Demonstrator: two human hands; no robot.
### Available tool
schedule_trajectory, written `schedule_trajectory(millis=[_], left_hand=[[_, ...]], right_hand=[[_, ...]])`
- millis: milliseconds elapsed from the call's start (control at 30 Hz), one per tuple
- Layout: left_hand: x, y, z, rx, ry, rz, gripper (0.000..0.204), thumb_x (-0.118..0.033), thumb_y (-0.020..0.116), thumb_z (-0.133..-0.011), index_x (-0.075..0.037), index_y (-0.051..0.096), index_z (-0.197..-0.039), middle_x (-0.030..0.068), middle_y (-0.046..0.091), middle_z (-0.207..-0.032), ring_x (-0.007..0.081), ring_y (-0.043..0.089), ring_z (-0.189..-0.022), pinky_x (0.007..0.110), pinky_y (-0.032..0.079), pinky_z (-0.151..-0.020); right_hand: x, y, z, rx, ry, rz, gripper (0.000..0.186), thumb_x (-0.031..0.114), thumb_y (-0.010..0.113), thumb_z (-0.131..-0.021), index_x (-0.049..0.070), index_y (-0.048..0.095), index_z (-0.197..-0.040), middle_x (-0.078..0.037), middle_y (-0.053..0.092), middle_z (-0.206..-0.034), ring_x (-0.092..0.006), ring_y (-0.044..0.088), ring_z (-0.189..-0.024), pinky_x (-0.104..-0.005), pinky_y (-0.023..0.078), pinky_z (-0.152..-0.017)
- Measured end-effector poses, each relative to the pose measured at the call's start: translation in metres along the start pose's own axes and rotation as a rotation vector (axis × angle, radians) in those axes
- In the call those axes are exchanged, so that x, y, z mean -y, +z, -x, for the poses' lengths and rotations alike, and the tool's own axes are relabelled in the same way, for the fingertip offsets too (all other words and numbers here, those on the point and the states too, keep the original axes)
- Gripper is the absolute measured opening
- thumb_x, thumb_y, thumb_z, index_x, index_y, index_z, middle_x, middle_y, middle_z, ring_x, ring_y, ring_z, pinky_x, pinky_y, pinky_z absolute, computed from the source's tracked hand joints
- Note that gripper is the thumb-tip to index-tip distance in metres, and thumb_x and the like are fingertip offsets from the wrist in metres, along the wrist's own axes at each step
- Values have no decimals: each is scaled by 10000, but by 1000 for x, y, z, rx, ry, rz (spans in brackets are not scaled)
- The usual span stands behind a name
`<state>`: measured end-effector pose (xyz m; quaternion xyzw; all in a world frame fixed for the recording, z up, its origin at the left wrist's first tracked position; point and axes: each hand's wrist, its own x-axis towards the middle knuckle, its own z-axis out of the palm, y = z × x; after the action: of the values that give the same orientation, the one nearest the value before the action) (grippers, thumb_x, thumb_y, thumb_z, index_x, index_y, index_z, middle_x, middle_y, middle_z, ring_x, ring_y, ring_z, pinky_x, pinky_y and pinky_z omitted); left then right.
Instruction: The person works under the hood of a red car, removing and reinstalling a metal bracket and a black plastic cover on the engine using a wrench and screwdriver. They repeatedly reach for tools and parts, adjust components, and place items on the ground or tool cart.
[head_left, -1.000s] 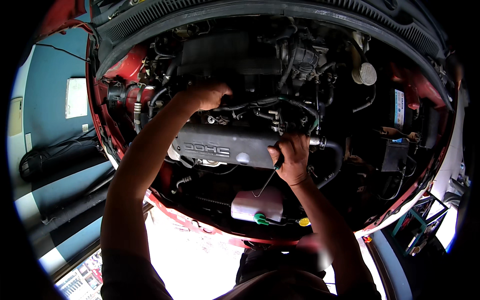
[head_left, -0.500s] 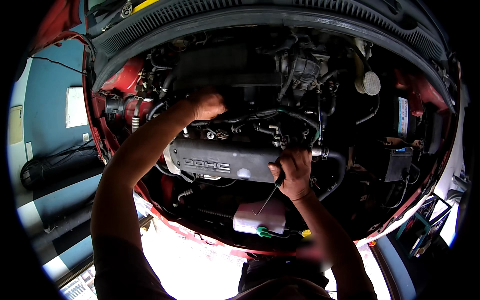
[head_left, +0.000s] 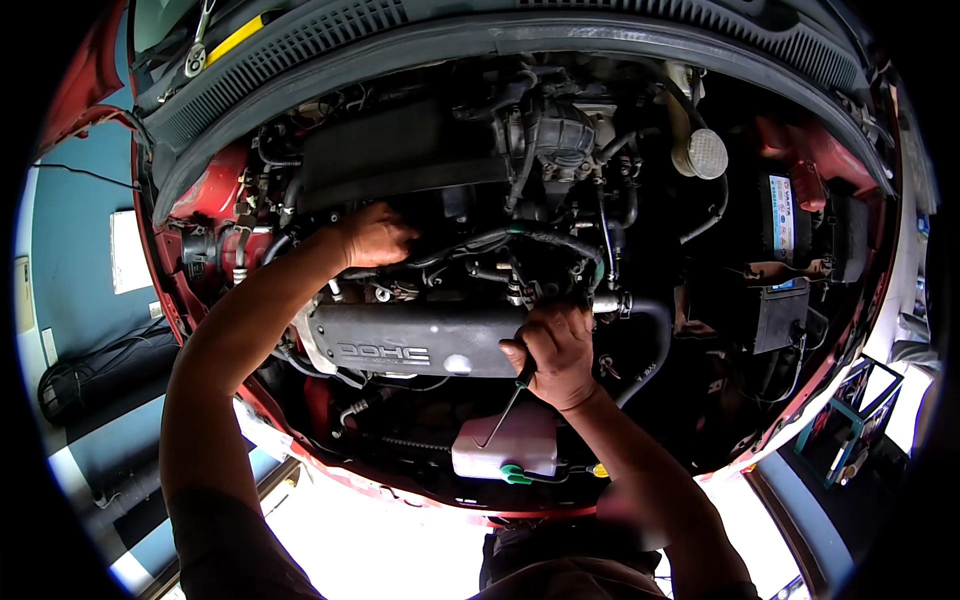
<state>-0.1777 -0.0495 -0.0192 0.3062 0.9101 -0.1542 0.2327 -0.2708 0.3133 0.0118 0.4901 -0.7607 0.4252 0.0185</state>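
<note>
We've got the hooked tool (head_left: 503, 414) in our right hand (head_left: 556, 350), fingers curled round its dark handle. It sits just in front of the right end of the engine cover (head_left: 420, 342); thin shaft points down-left, bent tip over the pale tank (head_left: 520, 445) as we see it. Can't tell if tip and tank touch.

Our left hand (head_left: 378, 238) is deeper in, fingers bent, between the black box (head_left: 395, 155) and the cable bundle (head_left: 470, 241). Fingertips lost in shadow, so we can't tell if it grips anything.

Around that: black hose (head_left: 657, 345) curving down just right of our right hand; green cap (head_left: 514, 474) on the tank's front, yellow cap (head_left: 600, 470) near it. Battery (head_left: 780, 325) well off to the right. Ratchet (head_left: 196, 60) lies far back left, beside a yellow bar (head_left: 236, 40).
</note>
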Motion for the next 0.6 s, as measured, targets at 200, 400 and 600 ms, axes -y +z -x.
schedule_trajectory(millis=[200,400,600], left_hand=[[10,-31,-9,176,-182,560,297,-287,542,-935,-168,667,-1177,43,619,-1332,272,609,-1160,417,475,-1030],[-16,-40,22,-404,-540,482,210,-249,717,-884,-125,666,-1046,113,690,-1000,319,679,-872,412,562,-768],[-133,-132,64,-1145,-1207,1481,153,-206,725,-938,-66,673,-968,34,665,-851,147,672,-745,307,574,-668]], right_hand=[[-1,-3,0,7,-5,18,263,330,771,-795,132,597,-802,-34,603,-983,-246,563,-915,-409,414,-784],[1,-4,-2,33,-27,52,242,301,756,-793,115,607,-831,-34,599,-966,-253,550,-891,-419,411,-793],[4,0,1,44,-12,67,220,266,723,-854,100,593,-916,-92,608,-1036,-313,542,-949,-471,419,-845]])
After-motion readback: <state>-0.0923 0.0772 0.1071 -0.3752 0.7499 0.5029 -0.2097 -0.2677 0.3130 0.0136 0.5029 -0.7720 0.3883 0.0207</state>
